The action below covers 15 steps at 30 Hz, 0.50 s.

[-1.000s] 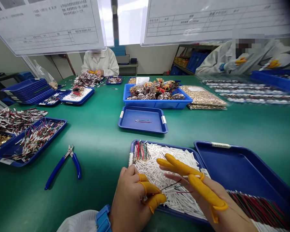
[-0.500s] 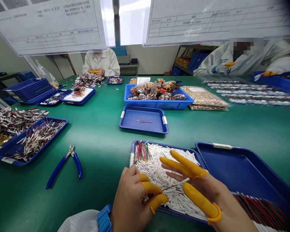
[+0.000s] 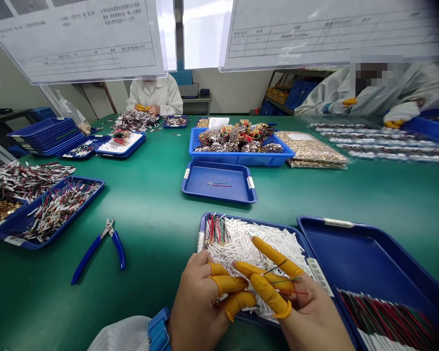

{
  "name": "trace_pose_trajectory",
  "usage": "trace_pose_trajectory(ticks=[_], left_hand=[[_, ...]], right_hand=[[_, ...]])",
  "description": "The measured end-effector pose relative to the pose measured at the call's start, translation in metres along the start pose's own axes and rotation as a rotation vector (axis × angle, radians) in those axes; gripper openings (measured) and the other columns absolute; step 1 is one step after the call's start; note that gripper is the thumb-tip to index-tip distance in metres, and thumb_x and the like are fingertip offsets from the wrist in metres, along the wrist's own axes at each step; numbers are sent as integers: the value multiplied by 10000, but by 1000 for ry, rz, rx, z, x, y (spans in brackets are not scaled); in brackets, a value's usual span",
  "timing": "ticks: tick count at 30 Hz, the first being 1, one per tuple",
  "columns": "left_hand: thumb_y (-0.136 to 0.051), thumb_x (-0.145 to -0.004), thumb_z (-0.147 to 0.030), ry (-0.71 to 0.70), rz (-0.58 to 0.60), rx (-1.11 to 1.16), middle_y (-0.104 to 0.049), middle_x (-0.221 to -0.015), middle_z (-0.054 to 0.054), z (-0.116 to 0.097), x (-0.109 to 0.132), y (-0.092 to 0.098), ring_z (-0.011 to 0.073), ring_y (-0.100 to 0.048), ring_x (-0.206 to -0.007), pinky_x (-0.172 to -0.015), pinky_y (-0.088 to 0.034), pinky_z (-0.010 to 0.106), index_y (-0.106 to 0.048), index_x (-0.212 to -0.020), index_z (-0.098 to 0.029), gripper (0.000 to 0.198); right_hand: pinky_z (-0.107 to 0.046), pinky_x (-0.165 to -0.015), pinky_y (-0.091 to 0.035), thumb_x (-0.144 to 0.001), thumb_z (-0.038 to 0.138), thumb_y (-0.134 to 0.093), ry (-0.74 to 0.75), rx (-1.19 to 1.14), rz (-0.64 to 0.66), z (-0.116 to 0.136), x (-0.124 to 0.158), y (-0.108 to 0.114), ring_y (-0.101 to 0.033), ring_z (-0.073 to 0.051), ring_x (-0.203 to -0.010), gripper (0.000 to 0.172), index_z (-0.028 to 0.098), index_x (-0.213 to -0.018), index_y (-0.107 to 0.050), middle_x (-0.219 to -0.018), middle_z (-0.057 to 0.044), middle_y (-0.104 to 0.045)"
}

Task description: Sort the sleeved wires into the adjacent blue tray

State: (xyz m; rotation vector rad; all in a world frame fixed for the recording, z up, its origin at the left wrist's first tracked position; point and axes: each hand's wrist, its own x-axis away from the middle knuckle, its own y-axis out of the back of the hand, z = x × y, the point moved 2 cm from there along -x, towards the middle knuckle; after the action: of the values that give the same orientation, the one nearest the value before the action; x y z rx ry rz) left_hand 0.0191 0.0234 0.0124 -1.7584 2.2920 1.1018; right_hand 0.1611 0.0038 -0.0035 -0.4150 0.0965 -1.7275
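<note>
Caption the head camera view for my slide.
Right hand in yellow finger cots holds thin coloured wires over a blue tray of white tubes.

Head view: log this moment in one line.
left hand: over white-sleeved wires | right hand: holds thin coloured wires | yellow finger cots on both | blue tray beneath

Fig.: single head-worn cam, facing fwd & down across green counter (image 3: 149, 204); L hand (image 3: 199, 307) & R hand (image 3: 303, 312) v. close at bottom edge; person opposite (image 3: 154, 95) distant, top of frame.
</note>
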Motion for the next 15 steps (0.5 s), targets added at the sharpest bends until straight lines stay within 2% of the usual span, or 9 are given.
trace_pose_trajectory(ticks=[3, 6, 10, 13, 15], left_hand=[[-574, -900, -315, -7, 19, -27, -709, -658, 61, -1, 0, -1, 211, -532, -645, -580, -430, 340, -720, -707, -182, 276], [-594, -869, -224, -25, 13, -30, -701, -645, 56, -2, 1, -1, 203, -526, -628, -581, -423, 337, -710, -691, -174, 218], [-662, -811, -188, 25, -61, -37, -696, -662, 63, 0, 4, -1, 215, -545, -674, -618, -425, 343, -718, -688, -173, 136], [-682, -799, -191, 42, -91, -41, -681, -644, 63, 1, 4, 0, 215, -542, -674, -624, -425, 344, -714, -670, -171, 134], [-690, -794, -189, 33, -93, -19, -684, -643, 59, 1, 4, 0, 212, -543, -669, -628, -431, 345, -717, -684, -169, 116]], right_hand=[[-409, -753, -602, -595, 344, -855, -58, -39, 29, -3, 0, -3, -736, -299, -850, 538, 222, -1088, -676, -876, -111, -789], [-431, -754, -603, -590, 295, -862, -67, -79, 29, -4, 1, -6, -740, -303, -824, 471, 227, -1024, -693, -871, -104, -790], [-347, -770, -599, -645, 297, -829, 31, -74, -1, -2, 1, -1, -731, -265, -883, 358, 277, -989, -733, -971, -79, -777], [-287, -753, -600, -635, 293, -829, 102, 31, -77, -1, 3, 8, -743, -249, -832, 190, 296, -819, -784, -882, -42, -793], [-298, -729, -610, -631, 297, -826, 107, 118, -81, -1, 4, 11, -749, -261, -784, 130, 298, -758, -795, -822, -32, -797]])
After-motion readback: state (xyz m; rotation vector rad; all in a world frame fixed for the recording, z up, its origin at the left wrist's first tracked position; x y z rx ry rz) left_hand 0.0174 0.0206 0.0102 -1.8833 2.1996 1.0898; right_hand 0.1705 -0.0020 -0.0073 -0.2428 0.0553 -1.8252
